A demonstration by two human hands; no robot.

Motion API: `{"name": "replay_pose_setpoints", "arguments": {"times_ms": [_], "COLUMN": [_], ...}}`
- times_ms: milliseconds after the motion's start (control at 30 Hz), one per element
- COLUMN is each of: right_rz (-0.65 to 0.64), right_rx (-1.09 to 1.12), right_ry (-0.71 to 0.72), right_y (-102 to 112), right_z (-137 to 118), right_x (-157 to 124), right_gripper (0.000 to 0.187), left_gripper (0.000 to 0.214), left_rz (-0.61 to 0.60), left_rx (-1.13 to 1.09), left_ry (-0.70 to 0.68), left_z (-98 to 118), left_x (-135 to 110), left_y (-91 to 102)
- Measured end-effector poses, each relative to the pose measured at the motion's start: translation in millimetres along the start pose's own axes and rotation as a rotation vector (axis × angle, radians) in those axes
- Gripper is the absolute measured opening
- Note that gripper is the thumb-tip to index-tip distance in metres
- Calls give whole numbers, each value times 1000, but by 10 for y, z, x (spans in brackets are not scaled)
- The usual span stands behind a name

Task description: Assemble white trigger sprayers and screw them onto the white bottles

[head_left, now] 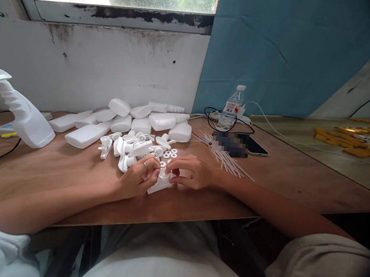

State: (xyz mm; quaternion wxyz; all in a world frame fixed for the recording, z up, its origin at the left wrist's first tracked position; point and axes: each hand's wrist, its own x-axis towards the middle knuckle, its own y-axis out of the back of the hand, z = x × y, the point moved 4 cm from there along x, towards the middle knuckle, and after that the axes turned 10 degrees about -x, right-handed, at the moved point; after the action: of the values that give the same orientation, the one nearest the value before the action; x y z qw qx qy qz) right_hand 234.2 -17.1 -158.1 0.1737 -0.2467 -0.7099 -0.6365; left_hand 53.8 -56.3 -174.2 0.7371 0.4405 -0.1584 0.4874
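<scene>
Between your fingertips sat a white sprayer head [158, 187] (smooth, plain plastic, short neck up): your left hand [143, 174] pinched it; your right hand [193, 172] curled narrowly beside it, grip unclear.

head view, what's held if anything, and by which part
A white spray head appears held at its upper end, between the left hand and the right hand; each hand's exact grip cannot be told.
</scene>
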Motion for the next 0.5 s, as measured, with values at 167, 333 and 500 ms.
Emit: {"name": "replay_pose_setpoints", "arguments": {"times_ms": [167,333,500], "right_rz": [0,81,-11], "right_rx": [47,-82,-639], "right_ry": [-73,-155,-565], "right_y": [-31,210,714], "right_z": [-2,212,957], "right_x": [-30,-31,-274], "right_gripper": [31,24,26], "left_gripper": [7,15,14], "left_rz": [-15,-84,-187], "left_rx": [-20,7,39], "left_ry": [4,-77,-115], "left_z": [25,47,6], "left_x": [3,-8,-27], "left_y": [-16,-47,-89]}}
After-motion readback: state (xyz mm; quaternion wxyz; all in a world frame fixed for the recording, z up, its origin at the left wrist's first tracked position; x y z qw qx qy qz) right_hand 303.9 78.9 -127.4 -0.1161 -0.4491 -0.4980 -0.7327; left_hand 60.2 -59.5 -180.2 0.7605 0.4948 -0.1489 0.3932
